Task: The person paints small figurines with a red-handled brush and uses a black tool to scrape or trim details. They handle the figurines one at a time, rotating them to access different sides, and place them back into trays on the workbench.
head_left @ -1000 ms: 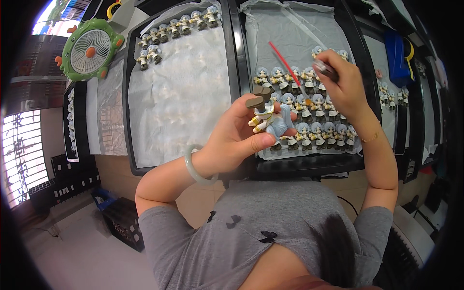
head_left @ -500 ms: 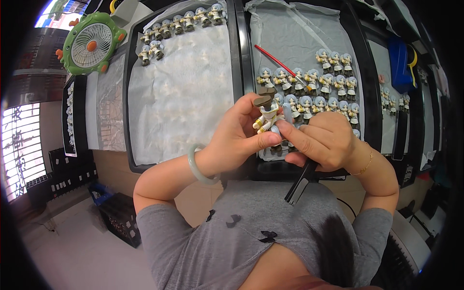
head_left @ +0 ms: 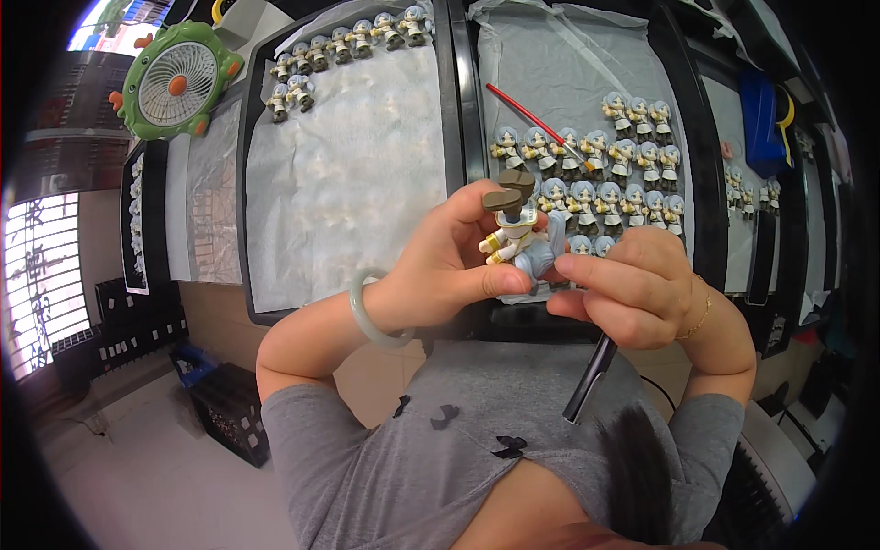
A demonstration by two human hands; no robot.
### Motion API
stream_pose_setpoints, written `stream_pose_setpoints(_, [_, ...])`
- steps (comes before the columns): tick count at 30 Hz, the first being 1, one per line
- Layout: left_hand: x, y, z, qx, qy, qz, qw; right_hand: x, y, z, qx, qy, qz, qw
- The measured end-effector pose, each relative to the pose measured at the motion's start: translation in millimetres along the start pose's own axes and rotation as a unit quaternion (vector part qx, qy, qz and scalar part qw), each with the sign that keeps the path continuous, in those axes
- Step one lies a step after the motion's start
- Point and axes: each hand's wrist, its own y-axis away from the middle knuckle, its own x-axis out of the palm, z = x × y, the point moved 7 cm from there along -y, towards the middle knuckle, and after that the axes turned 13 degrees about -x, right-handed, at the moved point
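Held figurine [head_left: 521, 236]: head down, shoes up, over the divide where the two trays met. Pale blue hair, white outfit, gold trim. Probably flipped so the hair and underside were easy to get at.
Left hand [head_left: 449, 252]: clamped on the figurine from its left, thumb on the near side, shoes poking free, likely to leave the rest exposed.
Right hand [head_left: 642, 284]: just right of the figurine, fingers curled around a black tool [head_left: 589, 380], pointing finger right at the hair; couldn't tell if it was actually touching. The tool hung below the palm, I'd guess tucked away to free that fingertip.
Red brush [head_left: 532, 116]: beyond the figurine, lying slantwise with its bristles among the toys, maybe parked there for quick grabbing.
Right tray [head_left: 541, 55]: beyond and right of the figurine, black rim, pale crinkly liner, figurine rows [head_left: 621, 158] lined up neatly, presumably so they didn't rub.
Left tray [head_left: 348, 202]: left of the figurine, same sort of liner, smaller figurine group [head_left: 339, 41] along its far end.
Green fan [head_left: 179, 87]: far left of the figurine, novelty animal style.
Room: black crate [head_left: 234, 412] on the pale floor [head_left: 119, 486], well off to the figurine's near left; bright barred window [head_left: 41, 284] farther left.
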Motion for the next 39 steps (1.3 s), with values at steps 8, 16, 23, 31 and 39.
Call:
stream_pose_setpoints(8, [2,0,4,0.013,-0.003,0.019,1.000,11,0,1,-0.003,-0.010,0.029,1.000])
stream_pose_setpoints(16, [2,-3,8,-0.015,0.041,-0.017,0.999,12,-6,6,-0.028,0.031,0.053,0.998])
stream_pose_setpoints(23, [8,-4,8,-0.034,0.047,0.029,0.998,-14,1,1,-0.006,-0.037,0.003,0.999])
stream_pose_setpoints(31, [14,-2,2,0.008,0.000,0.086,0.996,-49,13,-27,0.243,-0.183,-0.110,0.946])
stream_pose_setpoints(39, [17,9,-1,-0.055,-0.013,0.042,0.998,-33,-13,-12,0.204,-0.228,-0.043,0.951])
